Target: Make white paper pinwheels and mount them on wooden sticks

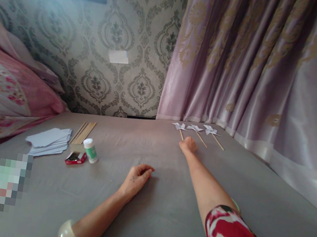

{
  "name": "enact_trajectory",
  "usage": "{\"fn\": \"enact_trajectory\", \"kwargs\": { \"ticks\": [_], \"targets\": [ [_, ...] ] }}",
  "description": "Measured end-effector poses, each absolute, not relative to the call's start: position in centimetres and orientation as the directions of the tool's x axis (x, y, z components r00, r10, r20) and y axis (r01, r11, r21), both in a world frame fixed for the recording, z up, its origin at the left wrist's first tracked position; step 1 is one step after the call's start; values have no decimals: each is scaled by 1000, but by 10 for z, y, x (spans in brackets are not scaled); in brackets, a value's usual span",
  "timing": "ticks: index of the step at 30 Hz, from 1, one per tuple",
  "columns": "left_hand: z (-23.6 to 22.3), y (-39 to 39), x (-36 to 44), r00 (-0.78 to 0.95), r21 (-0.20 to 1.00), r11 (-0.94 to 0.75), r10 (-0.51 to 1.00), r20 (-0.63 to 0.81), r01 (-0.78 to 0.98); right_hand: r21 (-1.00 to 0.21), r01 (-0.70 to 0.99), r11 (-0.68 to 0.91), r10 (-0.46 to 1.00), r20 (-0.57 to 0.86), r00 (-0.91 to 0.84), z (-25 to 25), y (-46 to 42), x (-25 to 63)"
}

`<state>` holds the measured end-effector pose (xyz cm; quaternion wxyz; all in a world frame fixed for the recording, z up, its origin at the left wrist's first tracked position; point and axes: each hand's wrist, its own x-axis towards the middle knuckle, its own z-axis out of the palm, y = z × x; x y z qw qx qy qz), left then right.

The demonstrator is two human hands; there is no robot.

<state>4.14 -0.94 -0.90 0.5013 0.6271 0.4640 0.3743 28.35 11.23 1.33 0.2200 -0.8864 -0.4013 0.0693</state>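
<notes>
1. Fingers [184, 143] of the right hand [189, 144] curl at the stick [181, 135] of the leftmost paper pinwheel [179, 126]; whether clamped, I cannot tell.
2. Left hand [135, 179]: fingers drawn together over grey sheet [158, 214].
3. 2 more pinwheels [211, 131] lie to its right.
4. Far left: wooden sticks [83, 132], white-capped bottle [90, 152], white paper [48, 138].
</notes>
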Motion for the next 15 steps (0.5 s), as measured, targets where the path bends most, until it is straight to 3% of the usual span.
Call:
{"fn": "enact_trajectory", "kwargs": {
  "ticks": [8, 15],
  "targets": [
    [-12, -11, 44, 335, 926, -171, 941, 52, 337, -364, 755, -545, 798, 51, 601, 14, 85, 276],
    [-14, -12, 46, 309, 894, -190, 949, 61, 406, -234, 903, -361, 916, 93, 390, 15, 42, 245]
  ]
}}
